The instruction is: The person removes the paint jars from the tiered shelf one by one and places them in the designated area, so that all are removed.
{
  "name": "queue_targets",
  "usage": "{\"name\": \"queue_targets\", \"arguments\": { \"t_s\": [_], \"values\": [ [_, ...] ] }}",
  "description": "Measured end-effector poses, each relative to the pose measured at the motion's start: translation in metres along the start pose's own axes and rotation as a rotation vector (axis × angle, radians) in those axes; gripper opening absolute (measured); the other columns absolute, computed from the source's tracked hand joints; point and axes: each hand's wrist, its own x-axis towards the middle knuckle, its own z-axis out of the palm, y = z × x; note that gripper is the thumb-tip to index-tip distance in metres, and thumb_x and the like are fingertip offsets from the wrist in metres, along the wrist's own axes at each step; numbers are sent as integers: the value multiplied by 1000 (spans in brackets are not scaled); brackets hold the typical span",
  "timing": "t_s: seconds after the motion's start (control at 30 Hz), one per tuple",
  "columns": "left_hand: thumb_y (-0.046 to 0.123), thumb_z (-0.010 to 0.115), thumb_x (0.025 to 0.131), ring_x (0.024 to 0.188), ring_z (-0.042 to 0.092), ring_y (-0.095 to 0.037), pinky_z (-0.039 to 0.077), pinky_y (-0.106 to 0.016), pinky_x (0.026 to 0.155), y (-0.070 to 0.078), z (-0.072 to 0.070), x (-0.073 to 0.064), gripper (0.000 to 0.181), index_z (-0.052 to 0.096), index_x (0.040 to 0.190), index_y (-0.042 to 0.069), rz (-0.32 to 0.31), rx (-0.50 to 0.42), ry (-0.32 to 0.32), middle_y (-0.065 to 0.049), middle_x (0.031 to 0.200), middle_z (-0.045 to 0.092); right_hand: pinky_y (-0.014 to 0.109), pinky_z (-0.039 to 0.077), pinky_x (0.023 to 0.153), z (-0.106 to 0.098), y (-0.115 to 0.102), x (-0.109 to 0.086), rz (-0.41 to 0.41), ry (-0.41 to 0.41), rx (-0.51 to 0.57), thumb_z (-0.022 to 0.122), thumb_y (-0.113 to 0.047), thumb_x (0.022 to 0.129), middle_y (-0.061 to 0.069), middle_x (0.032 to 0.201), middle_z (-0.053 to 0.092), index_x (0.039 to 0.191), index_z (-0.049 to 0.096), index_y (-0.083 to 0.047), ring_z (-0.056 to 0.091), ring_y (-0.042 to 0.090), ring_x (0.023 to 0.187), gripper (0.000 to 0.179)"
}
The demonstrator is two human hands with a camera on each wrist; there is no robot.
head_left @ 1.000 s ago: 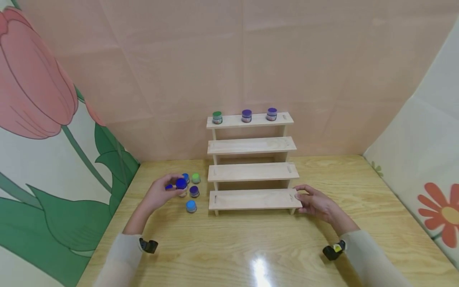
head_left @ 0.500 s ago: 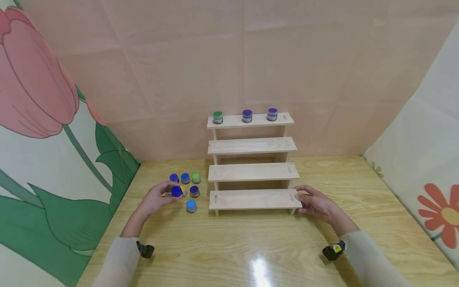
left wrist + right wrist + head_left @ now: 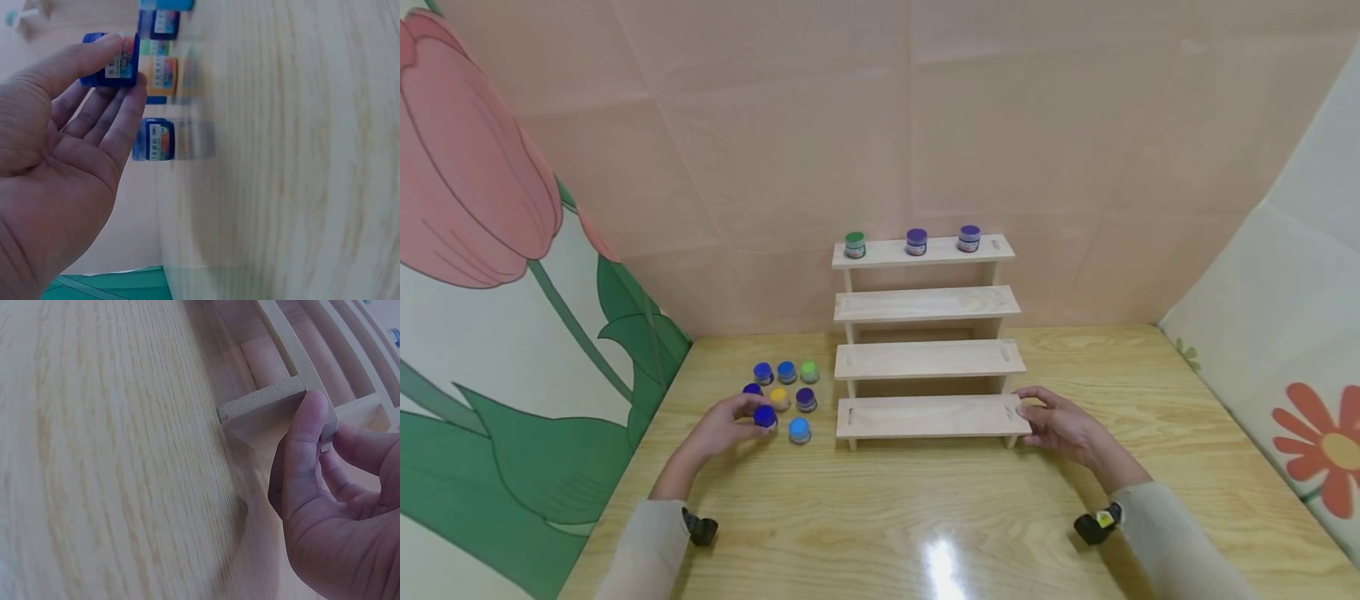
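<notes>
My left hand (image 3: 724,425) pinches a small paint jar with a dark blue lid (image 3: 765,417) between thumb and fingers. In the left wrist view that paint jar (image 3: 122,61) appears lifted off the table. Just beyond it stand a yellow-lidded jar (image 3: 780,399) and a dark-blue-lidded jar (image 3: 752,389), partly hidden by my fingers. To its right is a light-blue-lidded jar (image 3: 800,430). My right hand (image 3: 1060,425) grips the right end of the lowest board of a wooden tiered shelf (image 3: 932,417); the right wrist view shows thumb and fingers on the board's corner (image 3: 312,394).
A purple-lidded jar (image 3: 806,400), a green-lidded jar (image 3: 808,372) and two blue-lidded jars (image 3: 786,372) stand left of the shelf. Along the top board are a green jar (image 3: 854,245) and two purple jars (image 3: 916,242). A pink backdrop (image 3: 760,167) rises behind the table (image 3: 880,517).
My left hand has moved the blue-lidded jar toward the near left, past the yellow-lidded jar, which is now uncovered. The right hand stays on the shelf's end.
</notes>
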Motion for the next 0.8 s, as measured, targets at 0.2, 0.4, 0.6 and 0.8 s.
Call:
{"name": "queue_targets", "arguments": {
  "t_s": [0.2,0.4,0.6,0.8],
  "values": [
    [14,77,91,130,53,-43,42,-59,109,-6,1,0,43,62,131,4,-8,17,-21,-18,133,61,28,61,70,0,-1,-1,2,4,-2,55,-11,105,3,104,65,126,52,-21,67,14,85,23],
    [12,78,89,128,54,-45,41,-61,108,-11,4,2,42,63,128,4,-12,32,-21,-19,131,62,27,60,70,1,-1,-1,7,6,-8,55,-11,105,3,103,65,126,51,-21,67,13,85,23],
    [10,79,88,126,56,-41,42,-59,108,-15,7,4,39,66,124,7,-33,41,-7,-14,128,64,27,60,70,0,-1,-1,7,4,-11,54,-11,105,2,102,65,124,52,-22,67,13,84,22],
    [10,80,87,122,58,-37,45,-57,105,-18,10,6,37,67,122,10,-50,49,11,-12,125,65,26,60,70,1,-1,0,3,-9,-8,53,-10,106,2,102,65,123,53,-23,67,12,84,22]
  ]
}}
